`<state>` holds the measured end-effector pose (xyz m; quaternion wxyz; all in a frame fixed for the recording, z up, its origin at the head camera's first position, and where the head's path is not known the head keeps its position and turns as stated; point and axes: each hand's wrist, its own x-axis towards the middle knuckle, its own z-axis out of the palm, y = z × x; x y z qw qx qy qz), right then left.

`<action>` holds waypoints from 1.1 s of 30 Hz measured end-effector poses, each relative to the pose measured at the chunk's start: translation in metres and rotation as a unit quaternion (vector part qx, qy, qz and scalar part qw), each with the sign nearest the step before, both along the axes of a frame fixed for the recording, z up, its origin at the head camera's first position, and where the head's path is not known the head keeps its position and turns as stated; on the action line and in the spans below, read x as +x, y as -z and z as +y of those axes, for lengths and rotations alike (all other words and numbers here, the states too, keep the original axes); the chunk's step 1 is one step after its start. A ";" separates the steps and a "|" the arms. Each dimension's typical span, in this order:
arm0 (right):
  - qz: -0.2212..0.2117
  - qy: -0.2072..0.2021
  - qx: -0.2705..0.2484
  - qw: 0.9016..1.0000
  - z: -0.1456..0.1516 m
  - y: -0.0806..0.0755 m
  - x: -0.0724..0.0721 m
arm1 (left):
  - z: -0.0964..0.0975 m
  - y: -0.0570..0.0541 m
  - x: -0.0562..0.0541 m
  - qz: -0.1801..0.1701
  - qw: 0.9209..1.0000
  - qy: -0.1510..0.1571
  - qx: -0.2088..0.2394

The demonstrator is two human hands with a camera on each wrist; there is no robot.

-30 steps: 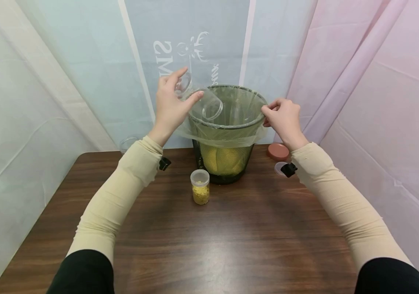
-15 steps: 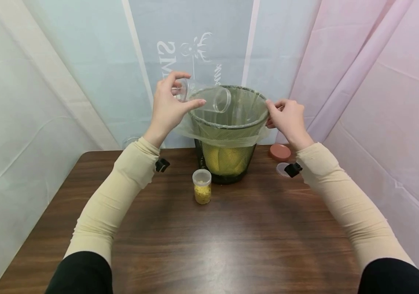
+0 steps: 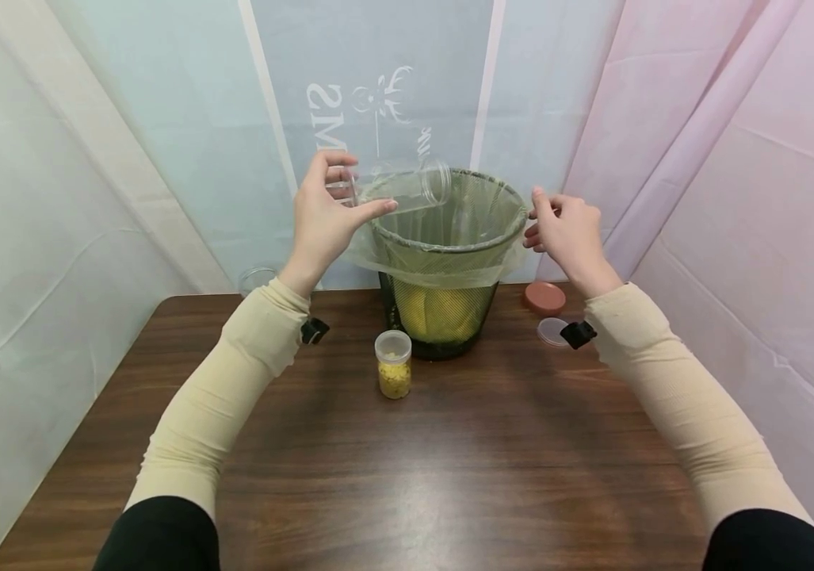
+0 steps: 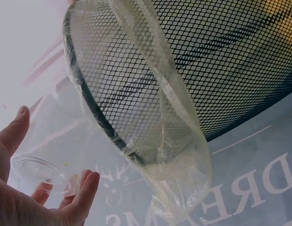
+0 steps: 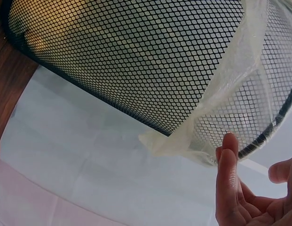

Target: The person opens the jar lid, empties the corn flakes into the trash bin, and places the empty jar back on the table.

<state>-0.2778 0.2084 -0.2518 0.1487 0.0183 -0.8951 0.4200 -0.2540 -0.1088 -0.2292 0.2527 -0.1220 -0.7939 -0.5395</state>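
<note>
One clear cylindrical plastic jar (image 3: pixel 407 184) gripped by left hand (image 3: pixel 326 216); right hand (image 3: pixel 569 230), fingers parted, beside round black mesh bin (image 3: pixel 449 248).

The left hand (image 4: pixel 21 205) holds a clear jar (image 4: pixel 47 169) near a mesh bin (image 4: pixel 235 70); a plastic bag (image 4: pixel 181 157) folds over the bin's rim, lettered cloth (image 4: pixel 237 195) behind.

Left arm (image 3: pixel 200 428) and right arm (image 3: pixel 685 420) outstretched, wrists lower than the fingers in head view. Left hand (image 3: pixel 324 214) gripping: fingers curved, thumb extended opposite. Right hand (image 3: pixel 569 234) relaxed: fingers loosely bent, thumb apart from them.
</note>
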 end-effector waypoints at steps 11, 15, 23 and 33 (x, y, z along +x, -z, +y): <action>0.023 0.013 0.031 0.999 0.006 -0.001 0.011 | 0.003 0.001 0.015 0.041 0.997 -0.006 0.066; 0.025 0.021 0.068 0.997 0.010 0.000 0.015 | 0.004 -0.002 0.026 0.040 0.995 -0.007 0.096; 0.032 0.025 0.109 0.993 0.017 0.003 0.022 | 0.002 0.004 0.030 0.065 0.986 0.032 0.148; 0.028 0.032 0.121 0.992 0.019 0.008 0.028 | 0.001 0.007 0.036 0.060 0.987 0.040 0.143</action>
